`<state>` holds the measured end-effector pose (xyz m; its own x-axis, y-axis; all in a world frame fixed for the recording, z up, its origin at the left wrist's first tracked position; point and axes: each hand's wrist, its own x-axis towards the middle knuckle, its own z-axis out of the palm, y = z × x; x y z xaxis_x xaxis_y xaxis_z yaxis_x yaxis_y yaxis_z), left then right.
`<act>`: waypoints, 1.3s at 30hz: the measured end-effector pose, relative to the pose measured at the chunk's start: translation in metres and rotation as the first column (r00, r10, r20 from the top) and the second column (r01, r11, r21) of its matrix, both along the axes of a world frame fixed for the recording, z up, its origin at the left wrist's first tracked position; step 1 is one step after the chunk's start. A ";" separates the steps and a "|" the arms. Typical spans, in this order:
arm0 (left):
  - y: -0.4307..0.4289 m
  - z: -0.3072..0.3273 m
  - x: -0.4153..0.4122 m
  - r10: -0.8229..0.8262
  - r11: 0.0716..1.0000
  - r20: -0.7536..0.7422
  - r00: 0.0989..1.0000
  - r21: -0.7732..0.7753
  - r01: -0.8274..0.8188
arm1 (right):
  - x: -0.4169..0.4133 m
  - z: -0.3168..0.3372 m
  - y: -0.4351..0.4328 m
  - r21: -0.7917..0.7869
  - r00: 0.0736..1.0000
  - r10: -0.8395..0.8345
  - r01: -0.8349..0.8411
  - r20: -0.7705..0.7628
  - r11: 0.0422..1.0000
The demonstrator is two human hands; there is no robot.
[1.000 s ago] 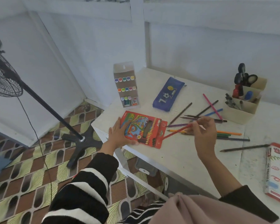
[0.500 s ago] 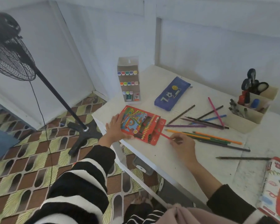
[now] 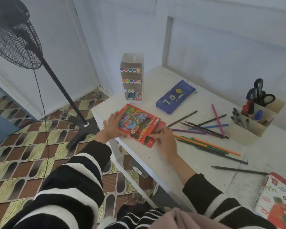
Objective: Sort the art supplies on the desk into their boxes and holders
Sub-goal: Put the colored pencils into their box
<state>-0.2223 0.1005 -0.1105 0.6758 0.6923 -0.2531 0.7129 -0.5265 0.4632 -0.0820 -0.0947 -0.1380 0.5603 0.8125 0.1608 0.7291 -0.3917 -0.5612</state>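
1. Red coloured-pencil box (image 3: 139,125) lies between the hands; left hand (image 3: 111,126) pressed flat on it.
2. Right hand (image 3: 163,138) pinches a pencil at its opening.
3. Next: fetch loose pencils (image 3: 208,142) beyond the right hand.

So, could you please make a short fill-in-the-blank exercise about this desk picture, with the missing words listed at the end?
1. The left hand steadies the ____ pencil box.
2. The scissors stand in the beige ____ at the desk's far right.
3. The pencil case beyond the loose pencils is ____ in colour.
4. The marker box stands ____ near the desk's far left corner.

Missing words: red; holder; blue; upright
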 end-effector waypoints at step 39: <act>-0.003 -0.008 -0.005 -0.009 0.999 0.134 0.991 -0.033 0.013 | 0.014 0.060 -0.141 0.277 0.921 -0.014 -0.103 0.389 0.956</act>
<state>-0.2274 0.0976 -0.1188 0.7127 0.6771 -0.1833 0.6377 -0.5165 0.5714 -0.0679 -0.2355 -0.0779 0.3723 0.7212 0.5842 0.9226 -0.2191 -0.3175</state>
